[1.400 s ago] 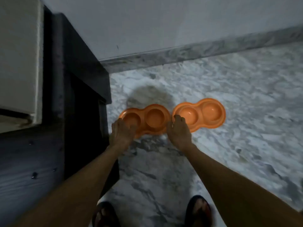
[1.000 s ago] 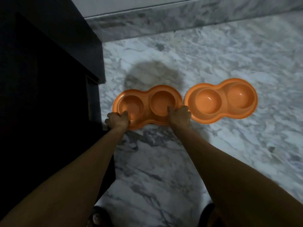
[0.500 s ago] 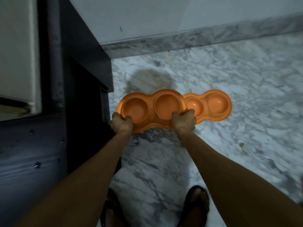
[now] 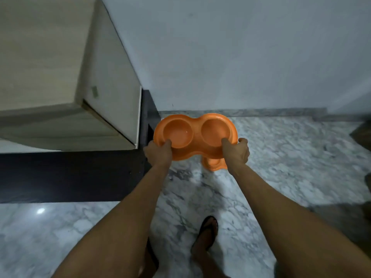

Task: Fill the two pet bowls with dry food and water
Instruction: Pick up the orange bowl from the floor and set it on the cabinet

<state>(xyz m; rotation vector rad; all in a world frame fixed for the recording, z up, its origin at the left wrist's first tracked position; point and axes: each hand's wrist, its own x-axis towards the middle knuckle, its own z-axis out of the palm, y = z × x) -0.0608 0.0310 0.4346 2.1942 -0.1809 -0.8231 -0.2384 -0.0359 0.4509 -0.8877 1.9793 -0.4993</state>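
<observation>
Far left: pale wood cabinet [image 4: 50, 63], seen from above, on a dark plinth [image 4: 66, 175] that runs along the floor up to the wall corner.
Floor: grey-white marble floor [image 4: 291, 161]; a bright light spot reflects at lower left.
Wall: plain light wall [image 4: 230, 53] behind, with a marble skirting strip at its foot.
Left hand: left hand [image 4: 158, 153] closed on the near-left rim of the double bowl, thumb lying over the rim into the left well.
Held bowl: orange double bowl [image 4: 195, 135] held up off the floor, level, wells facing up, both wells dry and bare; long axis runs left to right, parallel to the wall.
Right hand: right hand [image 4: 236, 151] closed on the near-right rim, thumb over the edge by the right well.
Second bowl: second orange bowl [image 4: 213, 164] on the floor below, mostly hidden by the held bowl and the right wrist; its heading cannot be told.
Below: one sandalled foot [image 4: 207, 235] on the marble between the forearms.
Far right: dark object at the frame edge, too cut off to tell.
</observation>
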